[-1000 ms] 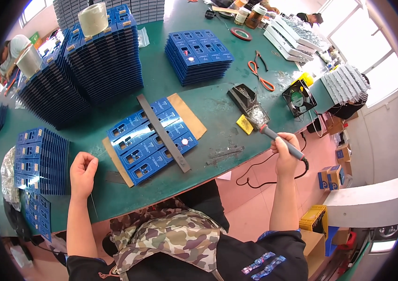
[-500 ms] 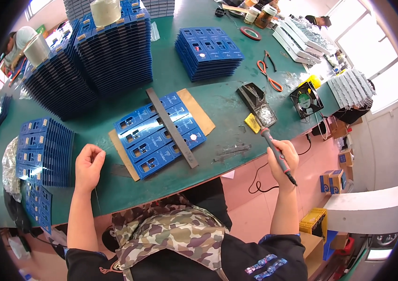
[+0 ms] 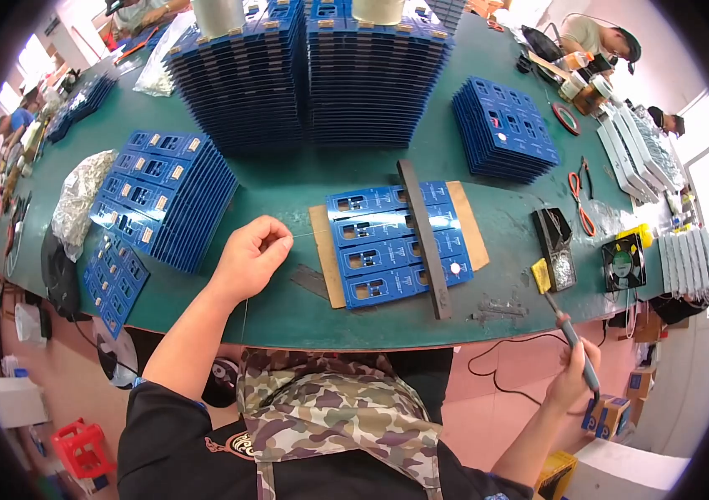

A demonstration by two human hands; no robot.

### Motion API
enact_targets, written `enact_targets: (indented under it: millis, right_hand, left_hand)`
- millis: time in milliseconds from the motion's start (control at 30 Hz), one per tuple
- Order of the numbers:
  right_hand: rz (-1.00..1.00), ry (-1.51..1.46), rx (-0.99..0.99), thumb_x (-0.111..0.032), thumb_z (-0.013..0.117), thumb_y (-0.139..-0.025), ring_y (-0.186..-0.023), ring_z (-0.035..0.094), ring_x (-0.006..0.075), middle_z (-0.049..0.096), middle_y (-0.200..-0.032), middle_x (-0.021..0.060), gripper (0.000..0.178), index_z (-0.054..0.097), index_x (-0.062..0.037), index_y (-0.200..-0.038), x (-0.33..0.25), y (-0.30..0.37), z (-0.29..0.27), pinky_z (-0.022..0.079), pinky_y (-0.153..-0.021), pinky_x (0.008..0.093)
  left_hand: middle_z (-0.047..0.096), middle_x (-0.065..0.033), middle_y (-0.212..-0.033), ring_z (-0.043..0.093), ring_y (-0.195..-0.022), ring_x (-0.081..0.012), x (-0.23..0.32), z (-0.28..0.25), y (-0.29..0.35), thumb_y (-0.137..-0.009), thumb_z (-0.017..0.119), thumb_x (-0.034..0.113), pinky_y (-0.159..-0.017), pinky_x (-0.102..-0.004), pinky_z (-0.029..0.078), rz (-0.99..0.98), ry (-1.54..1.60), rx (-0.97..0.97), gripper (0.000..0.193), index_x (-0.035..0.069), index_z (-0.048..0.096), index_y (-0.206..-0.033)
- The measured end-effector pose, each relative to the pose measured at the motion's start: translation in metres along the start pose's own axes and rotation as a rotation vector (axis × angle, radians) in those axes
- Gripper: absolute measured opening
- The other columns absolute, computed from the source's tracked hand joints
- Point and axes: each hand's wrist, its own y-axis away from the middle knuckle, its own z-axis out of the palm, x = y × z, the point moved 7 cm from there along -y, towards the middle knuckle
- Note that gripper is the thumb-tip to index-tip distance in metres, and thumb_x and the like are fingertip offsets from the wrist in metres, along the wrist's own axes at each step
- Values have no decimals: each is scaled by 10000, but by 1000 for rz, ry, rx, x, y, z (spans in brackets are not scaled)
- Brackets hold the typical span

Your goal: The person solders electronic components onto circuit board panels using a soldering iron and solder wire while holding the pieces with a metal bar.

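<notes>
My left hand [image 3: 250,260] is closed in a pinch on a thin solder wire [image 3: 308,234], whose end points at the blue circuit board panel [image 3: 389,279]. The panel lies flat on a piece of cardboard [image 3: 468,221], with a dark flat bar [image 3: 425,242] across it. In my right hand [image 3: 569,382], off the table's front edge, is a soldering iron [image 3: 568,332] with a grey and red handle. Its tip is at the yellow sponge [image 3: 541,276], beside a black tray [image 3: 551,237] holding shiny bits; I cannot tell whether it touches.
Tall stacks of blue boards [image 3: 238,100] stand behind, a shorter stack [image 3: 504,129] back right, another [image 3: 167,196] left. Orange-handled pliers [image 3: 581,204] and a small fan [image 3: 623,262] lie right. A black cord [image 3: 496,375] hangs below the edge. Co-workers [image 3: 596,42] sit across the table.
The view has swung left, so everything sits farther right in the picture. My left hand has turned, its wire now reaching toward the panel. The iron's tip has shifted to the sponge's near end.
</notes>
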Motion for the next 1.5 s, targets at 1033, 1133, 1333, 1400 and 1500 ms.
enact_targets:
  millis: [1033,1133,1333,1400,1500]
  right_hand:
    - [-147,-216,-57,-211,612,-924,-736,537,149,564,-908,108,354,536,27,-1175,-48,2,48,428,-646,245]
    - [-152,-223,-174,-289,657,-891,-753,540,166,546,-915,125,445,531,28,-1177,-48,-5,70,437,-628,262]
    - [-181,-322,-325,-340,675,-871,-738,539,187,535,-923,129,475,538,10,-1162,-53,-17,108,448,-607,282]
    - [-166,-386,-369,-350,679,-862,-731,541,195,541,-900,127,480,539,6,-1151,-57,-19,117,452,-605,288]
    - [-172,-377,-496,-363,641,-860,-792,532,179,524,-976,139,515,509,16,-1183,-63,-19,127,429,-654,256]
  left_hand:
    - [555,-39,-787,473,-615,-98,55,21,-9,-865,643,16,-544,-244,370,265,-265,-116,54,5,645,-918]
    - [553,-38,-782,470,-615,-104,60,26,-18,-862,655,14,-544,-246,364,300,-304,-97,62,5,649,-924]
    - [549,-40,-771,471,-611,-112,71,41,-31,-859,667,13,-541,-249,364,334,-365,-109,65,10,653,-922]
    - [544,-51,-728,511,-630,-164,72,45,-35,-859,677,29,-558,-293,409,287,-389,-112,60,16,654,-913]
    - [545,-57,-721,510,-624,-172,76,47,-37,-860,674,25,-555,-298,410,324,-399,-108,56,19,659,-913]
